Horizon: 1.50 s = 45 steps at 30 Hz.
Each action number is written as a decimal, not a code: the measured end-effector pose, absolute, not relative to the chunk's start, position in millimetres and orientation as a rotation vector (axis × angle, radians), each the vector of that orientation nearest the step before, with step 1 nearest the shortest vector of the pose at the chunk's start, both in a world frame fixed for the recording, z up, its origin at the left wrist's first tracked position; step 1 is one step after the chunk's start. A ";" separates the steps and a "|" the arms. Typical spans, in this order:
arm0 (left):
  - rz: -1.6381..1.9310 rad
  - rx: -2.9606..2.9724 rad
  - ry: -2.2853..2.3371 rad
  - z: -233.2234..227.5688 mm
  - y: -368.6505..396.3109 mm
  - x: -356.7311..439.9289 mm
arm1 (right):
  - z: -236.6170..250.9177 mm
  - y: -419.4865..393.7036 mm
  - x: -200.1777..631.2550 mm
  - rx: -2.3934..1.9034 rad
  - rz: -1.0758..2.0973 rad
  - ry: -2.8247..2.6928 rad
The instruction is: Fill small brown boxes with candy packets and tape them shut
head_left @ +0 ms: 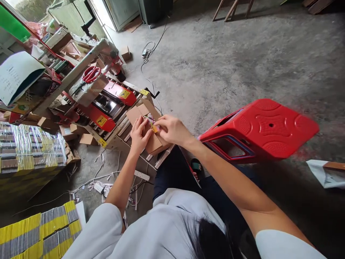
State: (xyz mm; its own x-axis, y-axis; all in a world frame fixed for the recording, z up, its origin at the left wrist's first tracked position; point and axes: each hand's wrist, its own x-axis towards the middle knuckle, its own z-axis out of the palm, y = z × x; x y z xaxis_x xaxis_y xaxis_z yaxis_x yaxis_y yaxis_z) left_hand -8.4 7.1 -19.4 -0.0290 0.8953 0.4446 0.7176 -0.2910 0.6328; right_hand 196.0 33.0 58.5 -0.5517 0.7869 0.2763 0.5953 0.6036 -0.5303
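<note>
Evidently the roller machine (pixel 125 131) carries the open-flapped cardboard box (pixel 153 144) at its near end (a red stool (pixel 271 126) stands off to the right). From here, the left hand (pixel 139 133) rests open on the box; the right hand (pixel 172 130) has bunched fingers, grip unclear, at a colourful packet (pixel 154 128) atop the box, between both hands.

Mottled grey concrete floor (pixel 194 68) surrounds the red plastic stool (pixel 258 126); wooden legs (pixel 231 12) stand beyond it, a window (pixel 29 10) (bright with daylight) far to its left.
</note>
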 end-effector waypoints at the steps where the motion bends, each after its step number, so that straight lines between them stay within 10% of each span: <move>1: 1.193 2.029 1.763 -18.9 5.2 -7.5 | 59.4 34.8 198.3 -1.053 0.549 -2.283; 9: 0.895 1.933 2.126 0.2 6.3 14.2 | 22.9 17.4 191.1 -0.888 0.552 -2.225; 17: 1.622 1.741 1.717 -28.4 8.2 -2.1 | -0.3 1.1 180.4 -0.960 0.415 -2.295; 28: 0.672 2.488 1.524 12.9 48.4 -3.6 | -18.2 -34.7 166.2 -1.463 0.250 -1.976; 45: 0.768 2.404 1.688 -5.9 51.2 -40.9 | -72.0 -15.3 288.1 -1.208 1.276 -1.745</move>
State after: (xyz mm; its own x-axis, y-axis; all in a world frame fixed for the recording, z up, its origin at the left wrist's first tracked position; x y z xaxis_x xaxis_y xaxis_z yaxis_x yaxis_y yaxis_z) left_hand -40.9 51.2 -5.9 0.2555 0.9047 0.3410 0.8514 -0.3776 0.3640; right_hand 288.1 -15.3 -72.0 -0.3616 0.9322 -0.0139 0.2956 0.1005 -0.9500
